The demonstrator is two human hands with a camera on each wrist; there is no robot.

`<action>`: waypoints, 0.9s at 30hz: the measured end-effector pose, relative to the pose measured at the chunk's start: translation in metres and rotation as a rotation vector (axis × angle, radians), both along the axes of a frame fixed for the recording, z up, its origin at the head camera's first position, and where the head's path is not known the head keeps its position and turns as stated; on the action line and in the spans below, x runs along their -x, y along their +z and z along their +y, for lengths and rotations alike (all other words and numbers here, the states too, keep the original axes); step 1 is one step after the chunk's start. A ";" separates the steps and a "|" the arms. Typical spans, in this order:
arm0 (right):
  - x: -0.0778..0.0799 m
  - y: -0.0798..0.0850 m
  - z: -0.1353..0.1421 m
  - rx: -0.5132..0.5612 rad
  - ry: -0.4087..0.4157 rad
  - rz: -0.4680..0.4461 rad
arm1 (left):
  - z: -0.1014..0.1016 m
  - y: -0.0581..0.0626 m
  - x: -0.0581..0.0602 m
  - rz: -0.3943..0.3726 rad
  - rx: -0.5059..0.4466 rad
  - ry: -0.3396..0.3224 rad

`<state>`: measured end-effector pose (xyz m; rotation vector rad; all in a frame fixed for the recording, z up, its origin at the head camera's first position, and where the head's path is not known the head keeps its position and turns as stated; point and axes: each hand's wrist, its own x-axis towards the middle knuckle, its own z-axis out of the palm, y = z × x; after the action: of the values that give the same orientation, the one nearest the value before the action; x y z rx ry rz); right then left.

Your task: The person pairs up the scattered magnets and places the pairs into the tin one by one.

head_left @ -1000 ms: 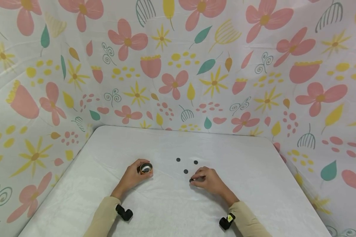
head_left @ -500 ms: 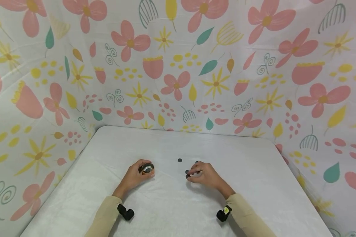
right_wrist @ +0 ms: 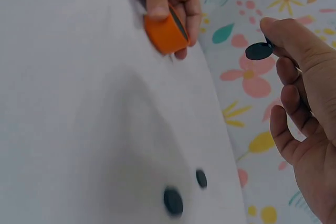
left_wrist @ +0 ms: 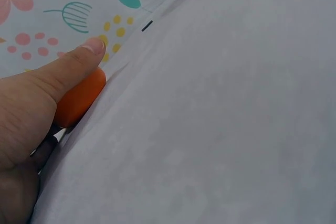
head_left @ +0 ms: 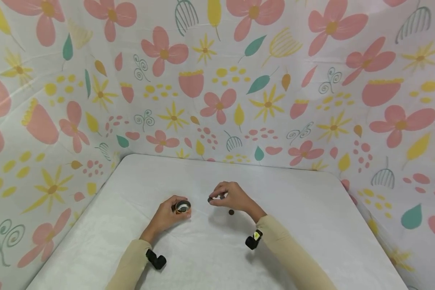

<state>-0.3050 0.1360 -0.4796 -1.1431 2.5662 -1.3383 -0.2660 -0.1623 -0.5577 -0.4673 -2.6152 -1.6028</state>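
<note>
My left hand (head_left: 168,214) holds a small round orange cup (head_left: 183,207) with a shiny metal inside; something dark shows at its bottom. In the left wrist view the thumb (left_wrist: 73,66) lies along the cup's orange wall (left_wrist: 80,100). Right of the cup, my right hand (head_left: 235,197) is raised over the table and pinches a flat black disc (head_left: 210,199) between thumb and fingertips. The right wrist view shows this disc (right_wrist: 259,51) off the table. Another black disc (head_left: 231,212) lies on the table below the hand, and one more (head_left: 222,197) shows between the fingers.
A white cloth covers the table (head_left: 293,221). Flower-printed fabric (head_left: 217,80) walls off the back and both sides. Two black discs, a nearer one (right_wrist: 173,201) and a farther one (right_wrist: 201,178), lie on the cloth in the right wrist view.
My right hand has picked up a black disc from the table and carried it left and farther back, toward the cup. The left hand keeps its hold on the cup at nearly the same spot.
</note>
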 end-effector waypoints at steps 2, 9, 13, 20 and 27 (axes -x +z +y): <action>0.006 0.001 -0.011 0.008 0.006 -0.013 | 0.000 0.000 0.001 0.000 -0.002 -0.003; 0.018 -0.009 -0.044 0.012 0.038 -0.039 | -0.001 -0.002 0.002 0.013 0.004 -0.026; 0.021 -0.016 -0.065 0.029 0.049 -0.028 | -0.003 -0.002 0.004 0.014 0.001 -0.023; 0.022 -0.030 -0.088 0.024 0.033 -0.055 | -0.004 -0.001 0.004 -0.001 0.008 -0.017; 0.021 -0.044 -0.095 0.032 0.038 -0.085 | -0.003 0.002 0.003 -0.017 0.022 -0.022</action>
<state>-0.3257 0.0411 -0.5239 -1.1086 2.4607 -1.3927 -0.2691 -0.1655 -0.5561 -0.4870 -2.6516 -1.5935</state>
